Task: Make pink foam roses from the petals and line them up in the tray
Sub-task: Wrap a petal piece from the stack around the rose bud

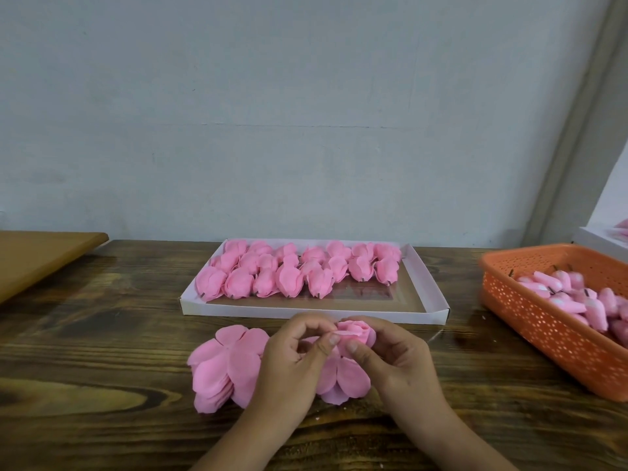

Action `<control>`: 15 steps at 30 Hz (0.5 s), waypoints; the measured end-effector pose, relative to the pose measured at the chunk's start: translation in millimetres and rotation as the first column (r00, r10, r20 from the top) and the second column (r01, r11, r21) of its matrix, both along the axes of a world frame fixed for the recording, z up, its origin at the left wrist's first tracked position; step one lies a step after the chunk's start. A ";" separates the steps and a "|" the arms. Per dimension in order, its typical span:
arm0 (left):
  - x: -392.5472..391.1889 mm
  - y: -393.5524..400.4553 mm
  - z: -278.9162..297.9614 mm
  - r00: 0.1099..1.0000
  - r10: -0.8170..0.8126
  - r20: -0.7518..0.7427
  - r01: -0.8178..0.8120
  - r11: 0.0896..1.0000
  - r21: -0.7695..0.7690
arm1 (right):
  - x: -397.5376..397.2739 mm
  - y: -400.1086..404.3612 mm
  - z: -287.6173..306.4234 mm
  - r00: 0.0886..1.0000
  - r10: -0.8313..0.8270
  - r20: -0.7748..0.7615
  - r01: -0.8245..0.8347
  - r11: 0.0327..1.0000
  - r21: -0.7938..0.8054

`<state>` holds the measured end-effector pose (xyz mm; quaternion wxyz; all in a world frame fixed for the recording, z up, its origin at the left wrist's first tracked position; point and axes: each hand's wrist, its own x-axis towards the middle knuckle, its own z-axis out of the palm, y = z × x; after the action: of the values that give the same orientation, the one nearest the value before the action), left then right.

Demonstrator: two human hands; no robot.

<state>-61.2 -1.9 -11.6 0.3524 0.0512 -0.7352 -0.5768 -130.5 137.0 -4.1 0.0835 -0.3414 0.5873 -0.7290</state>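
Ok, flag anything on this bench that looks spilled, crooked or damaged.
Nothing serious. The roses fill only the far part of the white tray, their rows slightly uneven. A few pale crumbs lie on the wooden table by the loose petals.

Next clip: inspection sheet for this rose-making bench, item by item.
Surface: dark wooden table; a lighter board lies at far left.
Job's things: white tray with finished roses filling its far part, near strip bare; loose petal stack in front of it; rose in progress above the table.
Clutter: orange basket of pink buds at right; small crumbs on the table.
Hands: left hand and right hand both pinch the rose in progress.
Cables: nothing seen.
Surroundings: plain grey wall; a second white tray at right edge.
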 end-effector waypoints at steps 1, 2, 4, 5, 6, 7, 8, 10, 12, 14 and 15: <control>-0.2 0.0 -0.3 1.000 -0.001 -0.001 0.001 1.000 -0.008 | 0.0 0.1 -0.2 1.000 0.000 -0.003 0.000 1.000 0.005; -0.1 0.1 -0.5 1.000 -0.001 -0.010 0.001 1.000 -0.013 | -0.1 0.1 -0.4 1.000 0.001 -0.008 -0.001 1.000 0.008; 0.1 0.3 -0.6 1.000 -0.003 -0.030 0.003 1.000 -0.009 | -0.1 0.2 -0.5 1.000 0.004 -0.014 -0.004 1.000 0.011; 0.2 0.5 -0.4 1.000 -0.003 -0.026 0.003 1.000 -0.005 | 0.0 0.2 -0.5 1.000 0.002 -0.013 -0.001 1.000 0.011; 0.3 0.7 -0.4 1.000 -0.003 -0.009 0.003 1.000 -0.001 | 0.1 0.0 -0.4 1.000 -0.005 -0.009 0.005 1.000 0.011; 0.2 0.8 -0.5 1.000 -0.004 0.010 0.004 1.000 0.002 | 0.2 -0.1 -0.4 1.000 -0.012 -0.006 0.012 1.000 0.010; 0.4 1.0 -0.3 1.000 -0.005 0.025 0.005 1.000 0.001 | 0.1 -0.2 -0.8 1.000 -0.020 -0.006 0.020 1.000 0.011; 0.9 1.2 1.1 0.999 -0.011 0.036 0.010 1.000 0.004 | -0.3 0.3 -1.6 1.000 -0.016 -0.014 0.016 1.000 0.014; 1.7 1.1 3.2 0.999 -0.022 0.039 0.021 1.000 0.023 | -0.2 1.2 -2.1 1.000 0.009 -0.016 -0.009 1.000 0.013; 2.1 0.1 5.5 0.998 -0.046 0.039 0.044 0.998 0.051 | 0.6 2.0 -1.7 0.999 0.028 -0.026 -0.027 0.999 0.023; 1.9 -0.4 6.6 0.997 -0.061 0.040 0.058 0.996 0.073 | 0.8 2.1 -1.7 0.999 0.037 -0.028 -0.036 0.999 0.028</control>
<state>-59.3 -2.3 -5.0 0.3172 0.0542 -0.7224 -0.6120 -129.6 139.2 -5.7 0.0931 -0.3613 0.5922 -0.7142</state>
